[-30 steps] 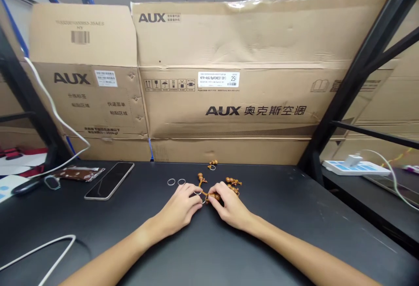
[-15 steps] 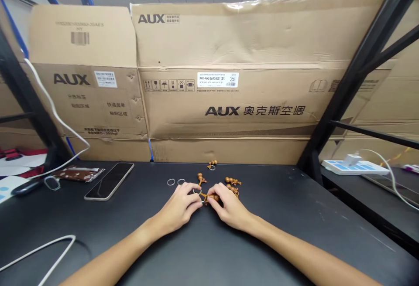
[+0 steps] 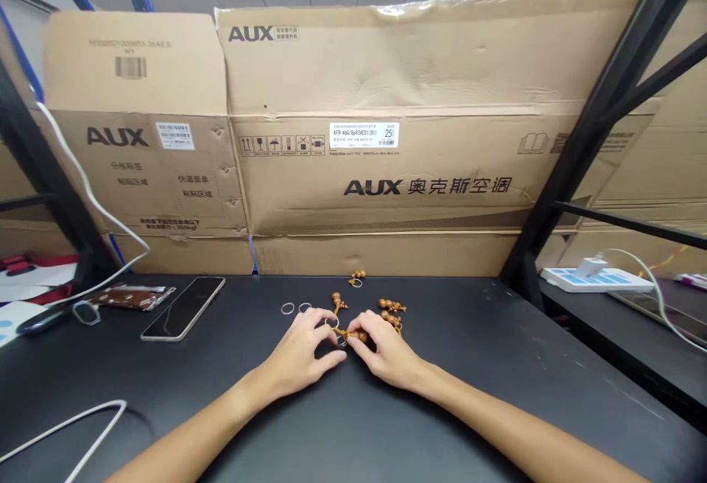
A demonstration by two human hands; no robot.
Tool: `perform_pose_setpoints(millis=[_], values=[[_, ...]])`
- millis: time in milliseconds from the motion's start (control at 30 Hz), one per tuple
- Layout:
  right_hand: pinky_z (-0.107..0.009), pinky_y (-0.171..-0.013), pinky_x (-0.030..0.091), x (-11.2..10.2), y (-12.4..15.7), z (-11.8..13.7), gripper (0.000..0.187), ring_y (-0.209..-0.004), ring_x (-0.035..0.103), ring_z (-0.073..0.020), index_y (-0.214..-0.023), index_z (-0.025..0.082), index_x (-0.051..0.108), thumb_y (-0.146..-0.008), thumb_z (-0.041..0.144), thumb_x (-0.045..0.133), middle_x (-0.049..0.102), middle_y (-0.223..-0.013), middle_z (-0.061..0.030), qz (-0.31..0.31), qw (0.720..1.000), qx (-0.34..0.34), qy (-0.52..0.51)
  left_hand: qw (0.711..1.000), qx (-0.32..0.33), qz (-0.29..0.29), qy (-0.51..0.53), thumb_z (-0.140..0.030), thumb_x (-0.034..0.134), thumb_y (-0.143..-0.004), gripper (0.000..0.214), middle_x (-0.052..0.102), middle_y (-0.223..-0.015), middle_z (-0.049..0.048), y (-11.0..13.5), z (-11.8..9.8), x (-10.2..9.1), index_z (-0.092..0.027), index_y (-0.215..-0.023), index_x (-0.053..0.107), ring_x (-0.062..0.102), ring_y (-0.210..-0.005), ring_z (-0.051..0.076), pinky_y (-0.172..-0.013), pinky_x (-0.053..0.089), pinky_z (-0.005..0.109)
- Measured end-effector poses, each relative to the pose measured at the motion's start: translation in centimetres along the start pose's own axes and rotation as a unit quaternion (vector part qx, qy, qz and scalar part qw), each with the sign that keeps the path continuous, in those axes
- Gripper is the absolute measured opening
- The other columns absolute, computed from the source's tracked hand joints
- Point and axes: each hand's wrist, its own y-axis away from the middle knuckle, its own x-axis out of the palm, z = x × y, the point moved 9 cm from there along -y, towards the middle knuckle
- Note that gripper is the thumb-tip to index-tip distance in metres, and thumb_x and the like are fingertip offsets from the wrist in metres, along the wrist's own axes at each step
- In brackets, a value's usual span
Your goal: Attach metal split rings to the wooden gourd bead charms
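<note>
On the table (image 3: 469, 372), hands (image 3: 387, 354) still apparently pinch gourd beads (image 3: 358, 336).

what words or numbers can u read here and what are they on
"AUX" on the left carton
"快递面单 粘贴区域" on the left carton
"AUX 奥克斯空调" on the large carton
"KFR-46G/BpR3AES1 (B1)" on its white label
"25" on that label
Smaller print and barcode digits are too blurred to read

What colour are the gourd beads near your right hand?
The gourd-shaped beads are polished orange-brown; head view shows them best.
</note>
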Motion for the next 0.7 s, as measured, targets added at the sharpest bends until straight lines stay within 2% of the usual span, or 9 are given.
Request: perform_pose_setpoints(millis=[233,467,600,700], values=[[-0.032,-0.073,0.043,0.1,0.0,0.6,0.006,-0.078,0.052,-0.0178,-0.089,0.02,0.055,-0.09,0.02,0.049,0.06,-0.084,-0.0038,0.012,1.0,-0.017,-0.014,1.0,0.016,-0.004,-0.017,-0.022,0.053,-0.09,0.011,0.056,-0.117,0.0063,0.0,-0.3,0.6,-0.02,-0.082,0.061,0.051,-0.108,0.022,-0.093,0.043,0.041],[-0.034,-0.073,0.044,-0.2,-0.1,-1.2,0.008,-0.079,0.054,-0.0182,-0.086,0.02,0.055,-0.09,0.022,0.049,0.061,-0.084,-0.0037,-0.022,0.999,0.047,0.013,1.0,0.016,0.008,-0.023,-0.022,0.054,-0.089,0.009,0.054,-0.117,0.0052,-0.1,0.0,0.2,-0.021,-0.083,0.061,0.051,-0.106,0.022,-0.094,0.042,0.041],[-0.032,-0.072,0.044,0.1,-0.1,-0.4,0.007,-0.078,0.054,-0.0177,-0.088,0.02,0.056,-0.09,0.022,0.05,0.061,-0.084,-0.0033,0.0,1.0,0.016,-0.009,0.999,0.006,-0.007,-0.034,-0.029,0.062,-0.084,0.008,0.055,-0.117,0.006,0.0,0.0,0.0,-0.021,-0.085,0.061,0.051,-0.108,0.024,-0.093,0.043,0.042],[-0.031,-0.072,0.045,0.3,0.0,0.2,0.007,-0.077,0.054,-0.017,-0.09,0.02,0.057,-0.09,0.022,0.05,0.061,-0.083,-0.0027,0.019,1.0,-0.002,-0.021,0.999,0.02,0.0,-0.033,-0.026,0.061,-0.084,0.005,0.055,-0.117,0.0055,0.1,-0.4,0.4,-0.021,-0.086,0.061,0.051,-0.109,0.023,-0.093,0.042,0.041]])
